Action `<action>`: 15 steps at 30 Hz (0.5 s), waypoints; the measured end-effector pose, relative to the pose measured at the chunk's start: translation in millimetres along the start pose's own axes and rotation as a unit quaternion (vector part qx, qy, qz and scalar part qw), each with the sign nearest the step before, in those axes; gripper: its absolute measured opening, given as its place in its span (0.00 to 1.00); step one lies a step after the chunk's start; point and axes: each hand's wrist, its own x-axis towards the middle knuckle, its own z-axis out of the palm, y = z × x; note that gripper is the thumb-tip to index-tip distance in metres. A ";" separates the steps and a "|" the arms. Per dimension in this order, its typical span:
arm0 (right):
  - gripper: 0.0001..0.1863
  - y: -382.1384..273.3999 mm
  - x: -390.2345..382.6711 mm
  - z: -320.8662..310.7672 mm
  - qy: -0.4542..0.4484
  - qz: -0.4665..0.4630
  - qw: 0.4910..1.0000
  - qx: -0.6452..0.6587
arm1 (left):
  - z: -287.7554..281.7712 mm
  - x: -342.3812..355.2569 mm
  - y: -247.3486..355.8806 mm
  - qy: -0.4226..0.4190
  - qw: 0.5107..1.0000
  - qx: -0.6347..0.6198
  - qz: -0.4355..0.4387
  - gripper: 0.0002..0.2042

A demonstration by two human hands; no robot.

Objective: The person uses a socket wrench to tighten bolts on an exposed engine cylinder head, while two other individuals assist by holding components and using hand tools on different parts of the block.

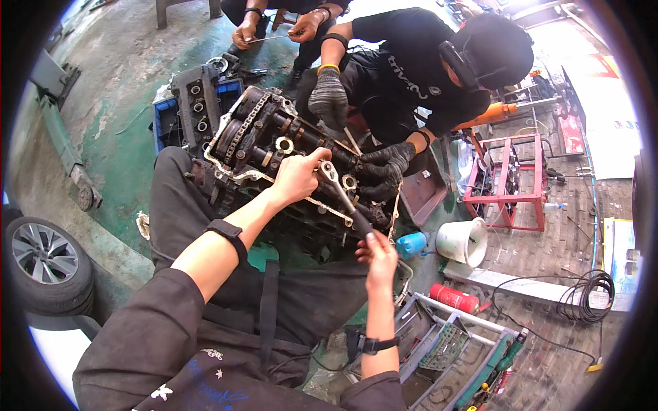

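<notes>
A ratchet wrench (pixel 343 196) lies slantwise over the engine's cylinder head (pixel 253 140), where a timing chain and camshafts are exposed. My right hand (pixel 380 264) grips the end of its black handle. Beside the round metal ratchet head, my left hand (pixel 296 177) is closed with curled fingers; what they hold, if anything, is hidden. Whatever the ratchet sits on below its head cannot be seen. Across the engine, a co-worker's gloved hand (pixel 329 99) is above a thin light stick (pixel 353 140), and the other gloved hand (pixel 387 168) touches the engine's right end.
Another person's hands (pixel 305 27) hold a thin rod at the back. A blue crate (pixel 164 123) with engine parts stands far left. To the right are a brown tray (pixel 421 195), white bucket (pixel 460 241), red frame (pixel 507 181), red cylinder (pixel 454 299) and tool cart (pixel 445 349).
</notes>
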 end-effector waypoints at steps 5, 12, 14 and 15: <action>0.15 -6.0 36.5 -3.1 0.035 -0.001 0.999 0.012 | -0.6 0.1 -0.4 -0.016 0.999 0.020 -0.025 0.16; 0.13 4.2 -14.3 13.0 -0.035 0.007 0.998 -0.046 | -3.6 -3.4 1.1 0.000 0.999 0.026 -0.029 0.16; 0.14 6.5 -34.0 25.4 -0.086 0.017 0.996 -0.018 | -2.9 -1.6 2.9 -0.007 0.999 0.025 -0.028 0.16; 0.14 7.0 -41.4 36.5 -0.124 0.032 0.992 -0.022 | -4.8 -2.1 2.8 -0.008 0.999 0.019 -0.025 0.16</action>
